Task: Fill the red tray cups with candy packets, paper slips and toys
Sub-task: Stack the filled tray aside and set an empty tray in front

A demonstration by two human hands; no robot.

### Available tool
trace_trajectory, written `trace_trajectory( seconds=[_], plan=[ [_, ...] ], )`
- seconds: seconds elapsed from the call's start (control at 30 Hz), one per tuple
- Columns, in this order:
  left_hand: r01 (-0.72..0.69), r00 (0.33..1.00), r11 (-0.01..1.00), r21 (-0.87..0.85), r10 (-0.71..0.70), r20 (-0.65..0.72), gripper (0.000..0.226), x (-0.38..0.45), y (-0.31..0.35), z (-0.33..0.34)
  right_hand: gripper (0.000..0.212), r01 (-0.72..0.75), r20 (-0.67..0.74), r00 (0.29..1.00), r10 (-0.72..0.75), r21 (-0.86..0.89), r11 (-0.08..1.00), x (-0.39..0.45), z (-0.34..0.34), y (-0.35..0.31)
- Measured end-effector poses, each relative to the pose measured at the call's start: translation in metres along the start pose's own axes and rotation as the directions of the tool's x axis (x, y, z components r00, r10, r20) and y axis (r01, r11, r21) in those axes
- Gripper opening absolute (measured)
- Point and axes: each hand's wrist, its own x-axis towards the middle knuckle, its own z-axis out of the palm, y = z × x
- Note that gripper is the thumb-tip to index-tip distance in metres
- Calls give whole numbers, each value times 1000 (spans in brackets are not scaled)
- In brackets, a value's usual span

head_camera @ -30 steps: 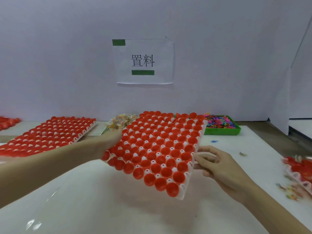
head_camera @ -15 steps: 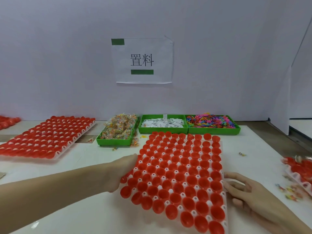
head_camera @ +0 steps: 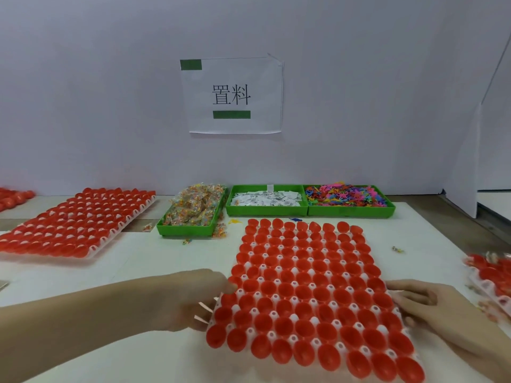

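The scene is evenly and brightly lit, with only soft shadows cast. Wide-angle bending is seen at the edges, and the right border is blurred.

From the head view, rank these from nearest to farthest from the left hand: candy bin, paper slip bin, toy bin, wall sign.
Measured from the left hand:
1. Candy bin, straight behind it, leftmost of the three green bins.
2. Paper slip bin, middle bin, behind and to the right.
3. Toy bin, rightmost bin, farther right.
4. Wall sign, up on the back wall.
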Motion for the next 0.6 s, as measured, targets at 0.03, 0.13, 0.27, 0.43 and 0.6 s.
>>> trace_trajectory(
  seconds=[0.03,0.13,0.27,0.43,0.6],
  plan=[
    [-38,999,999,6,38,21,18,-1,-3,3,18,15,-36,999,-16,-35,999,2,-2,0],
    [-81,996,997,-4,80,-36,32,4,-14,8,16,63,-125,989,-83,-155,986,6,-3,-2],
    [-119,992,990,77,122,-41,60,8,-25,11,20,89,-179,974,-139,-263,961,10,-2,-5],
    [-197,974,963,185,214,-71,62,11,-34,10,19,58,-199,974,-108,-243,968,10,-3,-4],
    [-223,973,975,21,223,-54,42,14,-42,5,20,26,-197,976,-90,-307,951,10,-7,-1]
  ],
)
